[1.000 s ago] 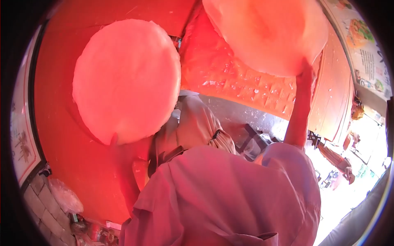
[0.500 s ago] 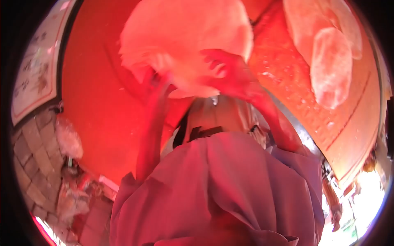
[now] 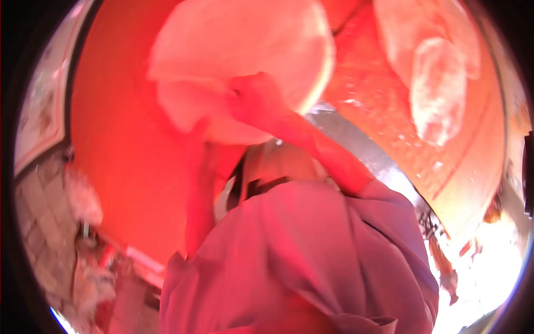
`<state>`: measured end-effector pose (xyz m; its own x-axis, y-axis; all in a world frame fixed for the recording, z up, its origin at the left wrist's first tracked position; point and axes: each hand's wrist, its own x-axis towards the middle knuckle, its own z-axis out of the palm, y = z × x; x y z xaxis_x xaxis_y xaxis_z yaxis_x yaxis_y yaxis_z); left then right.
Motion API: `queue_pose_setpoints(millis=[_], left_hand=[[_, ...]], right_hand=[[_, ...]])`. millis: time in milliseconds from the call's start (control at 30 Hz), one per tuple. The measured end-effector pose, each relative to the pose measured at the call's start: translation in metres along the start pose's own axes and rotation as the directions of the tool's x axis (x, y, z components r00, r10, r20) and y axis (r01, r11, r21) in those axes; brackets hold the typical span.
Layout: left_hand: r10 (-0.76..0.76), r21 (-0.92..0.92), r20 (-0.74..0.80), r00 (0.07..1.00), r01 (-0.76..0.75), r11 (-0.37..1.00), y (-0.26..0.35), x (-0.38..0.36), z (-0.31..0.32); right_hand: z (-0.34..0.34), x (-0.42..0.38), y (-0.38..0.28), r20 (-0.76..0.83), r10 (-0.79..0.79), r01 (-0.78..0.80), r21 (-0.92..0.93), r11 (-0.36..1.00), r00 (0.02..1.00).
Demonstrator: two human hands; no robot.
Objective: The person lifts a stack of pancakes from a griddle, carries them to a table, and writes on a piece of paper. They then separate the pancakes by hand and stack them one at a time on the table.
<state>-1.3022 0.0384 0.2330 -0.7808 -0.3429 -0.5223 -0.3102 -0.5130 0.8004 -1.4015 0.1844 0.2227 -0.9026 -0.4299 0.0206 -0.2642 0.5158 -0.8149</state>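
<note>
Sheet [image 3: 245, 44], round and soft-looking, lies on the red worktop [image 3: 111, 139] in front of me, its far edge running out of view. My right hand [image 3: 258, 100] is over the sheet's near part, fingers curled in and bunched together where a crease runs off toward the sheet's left edge. Whether they truly pinch the material there, I can't tell through the blur. My left hand [image 3: 203, 133] is low at the sheet's near-left rim, so smeared that I can't say if its fingers are spread or pressed together, or even touching.

I judge this step to be handling that near edge, and both hands should share it. A light grip with the flat of the fingers, taken a little in from the rim, ought to spare the edge from tearing; knuckles dug in could mark so soft a surface. Pulling evenly from both sides should ease the crease instead of skewing the round. To the right of the sheet, an oval piece [image 3: 439, 92] overlaps a pale, thin layer [image 3: 395, 33]; my right elbow should swing clear of both.
</note>
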Motion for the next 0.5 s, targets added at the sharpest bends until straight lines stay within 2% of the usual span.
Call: queue_pose_setpoints(millis=[100, 133, 167, 200, 233, 300, 333, 400, 433, 500], left_hand=[[-0.063, -0.094, 0.036, 0.997, 0.066, 0.993, -0.009, 0.006, -0.017], [-0.077, -0.113, 0.042, 0.996, 0.082, 0.99, -0.012, 0.008, -0.022], [-0.09, -0.129, 0.052, 0.995, 0.096, 0.987, -0.015, 0.009, -0.028], [-0.101, -0.141, 0.058, 0.993, 0.108, 0.984, -0.017, 0.008, -0.035], [-0.111, -0.149, 0.066, 0.992, 0.12, 0.982, -0.019, 0.009, -0.044], [-0.112, -0.147, 0.075, 0.991, 0.122, 0.982, -0.023, 0.007, -0.053], [-0.108, -0.14, 0.069, 0.992, 0.117, 0.983, -0.024, 0.006, -0.051], [-0.106, -0.121, 0.058, 0.993, 0.112, 0.986, -0.021, 0.002, -0.041], [-0.109, -0.122, 0.064, 0.992, 0.117, 0.986, -0.018, 0.0, -0.038], [-0.115, -0.116, 0.066, 0.991, 0.123, 0.986, -0.013, -0.003, -0.037]], right_hand=[[-0.094, 0.018, -0.003, 0.119, 0.342, -0.362, 0.31, 0.879, 0.932], [-0.115, 0.022, 0.017, 0.02, 0.33, -0.276, 0.599, 0.752, 0.944], [-0.143, 0.018, 0.084, 0.189, 0.059, -0.192, 0.841, 0.505, 0.98], [-0.206, 0.021, 0.09, -0.084, -0.253, 0.266, 0.38, 0.886, 0.964], [-0.245, 0.006, 0.095, -0.202, -0.152, 0.206, 0.277, 0.939, 0.967], [-0.323, -0.025, 0.104, -0.424, 0.061, -0.006, 0.129, 0.992, 0.904], [-0.36, -0.051, 0.152, -0.466, 0.286, 0.027, 0.558, 0.83, 0.837], [-0.428, -0.09, 0.195, -0.536, 0.438, -0.032, 0.606, 0.795, 0.722], [-0.474, -0.119, 0.232, -0.467, 0.549, -0.056, 0.724, 0.688, 0.693], [-0.506, -0.165, 0.27, -0.516, 0.691, -0.059, 0.778, 0.625, 0.506]])
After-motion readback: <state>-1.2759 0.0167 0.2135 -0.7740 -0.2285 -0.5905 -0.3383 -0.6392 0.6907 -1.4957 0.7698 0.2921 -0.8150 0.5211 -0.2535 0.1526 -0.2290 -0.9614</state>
